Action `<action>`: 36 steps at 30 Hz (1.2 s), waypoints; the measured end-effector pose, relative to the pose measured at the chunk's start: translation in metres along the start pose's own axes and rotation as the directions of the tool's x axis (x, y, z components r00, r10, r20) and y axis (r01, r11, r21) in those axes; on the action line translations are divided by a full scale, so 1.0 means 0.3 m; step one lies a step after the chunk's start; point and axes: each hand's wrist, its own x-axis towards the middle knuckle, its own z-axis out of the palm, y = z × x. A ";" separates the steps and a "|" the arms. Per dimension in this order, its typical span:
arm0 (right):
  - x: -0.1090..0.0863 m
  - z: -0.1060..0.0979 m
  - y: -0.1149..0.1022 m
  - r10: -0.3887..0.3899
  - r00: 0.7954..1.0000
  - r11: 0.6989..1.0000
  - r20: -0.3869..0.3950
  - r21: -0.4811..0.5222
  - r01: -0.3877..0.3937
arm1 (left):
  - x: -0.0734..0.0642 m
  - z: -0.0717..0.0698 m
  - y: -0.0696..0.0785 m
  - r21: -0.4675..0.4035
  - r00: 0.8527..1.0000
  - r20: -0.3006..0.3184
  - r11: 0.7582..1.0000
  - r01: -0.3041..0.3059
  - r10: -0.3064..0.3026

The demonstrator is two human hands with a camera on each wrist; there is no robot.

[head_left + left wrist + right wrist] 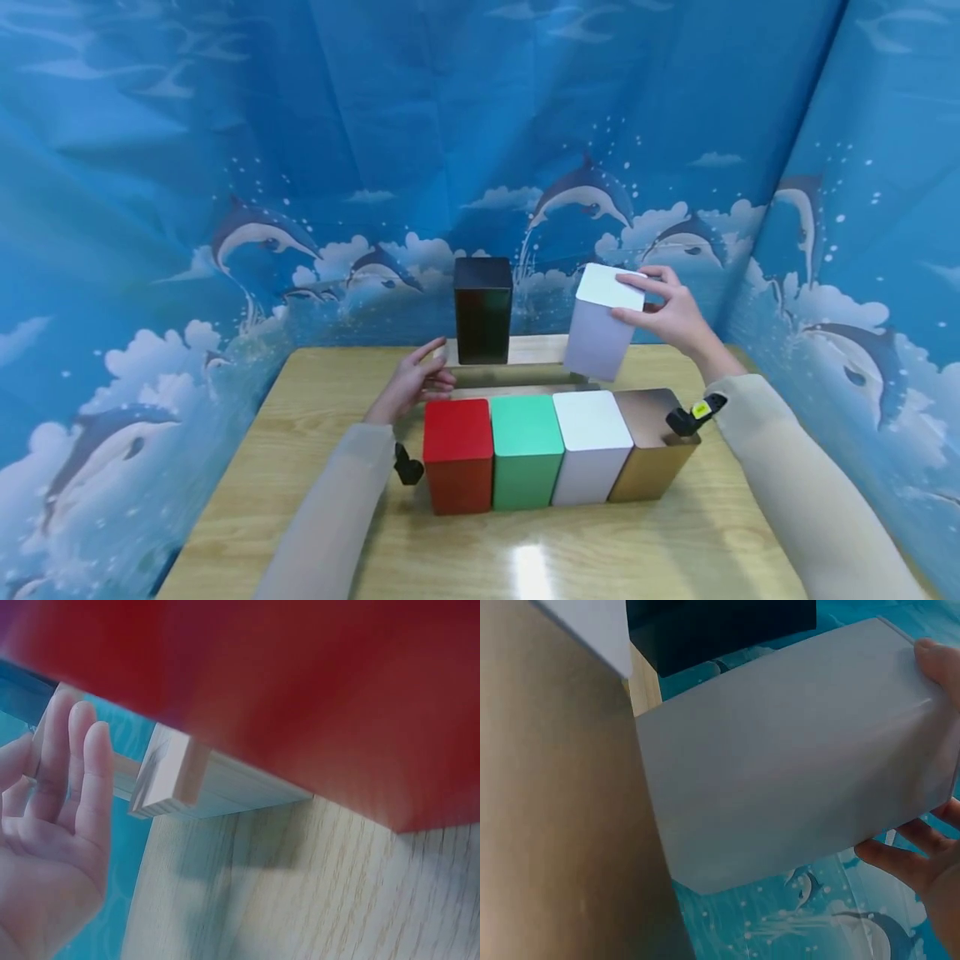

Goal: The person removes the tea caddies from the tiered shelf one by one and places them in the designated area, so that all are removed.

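Observation:
My right hand (667, 312) grips a white box (600, 325) by its upper right end, the thumb on one side and the fingers on another. The box is tilted over the right end of a wooden rack (536, 350); its white side (780, 765) fills much of the right wrist view. At the rack's left end is my left hand (416, 379), its fingers (94, 780) largely straight and right at the back rail. A black box (483, 321) stands upright on that rail, between the two hands.
In front of the rack, a red box (459, 454), a green box (527, 450), a second white box (592, 446) and a brown box (652, 442) stand side by side on the wooden table (315, 450). Dolphin-printed blue curtains (420, 125) hang behind and at the sides.

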 end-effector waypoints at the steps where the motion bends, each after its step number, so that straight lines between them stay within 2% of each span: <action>1: -0.006 -0.007 0.008 0.000 1.000 1.000 -0.018 -0.005 0.000 | -0.006 0.002 0.007 0.005 1.000 0.010 1.000 0.003 -0.003; 7: -0.041 -0.051 0.038 -0.010 0.995 1.000 -0.104 -0.030 0.007 | -0.020 0.008 0.028 0.030 0.999 0.031 0.999 0.022 -0.023; 16: -0.109 -0.101 0.081 0.002 0.986 0.995 -0.167 -0.098 -0.018 | -0.011 0.006 0.030 0.022 0.999 0.031 0.999 0.029 -0.030; 25: -0.159 -0.159 0.134 -0.022 0.964 0.993 -0.265 -0.119 -0.010 | -0.018 0.006 0.025 0.002 0.999 0.037 1.000 0.025 -0.025; 31: -0.196 -0.199 0.161 -0.014 0.960 0.995 -0.279 -0.100 -0.015 | -0.016 0.005 0.023 -0.001 0.999 0.044 1.000 0.015 -0.014; 36: -0.238 -0.224 0.184 0.023 0.960 0.990 -0.278 -0.130 -0.061 | -0.012 0.001 0.021 0.004 0.999 0.051 1.000 0.003 -0.003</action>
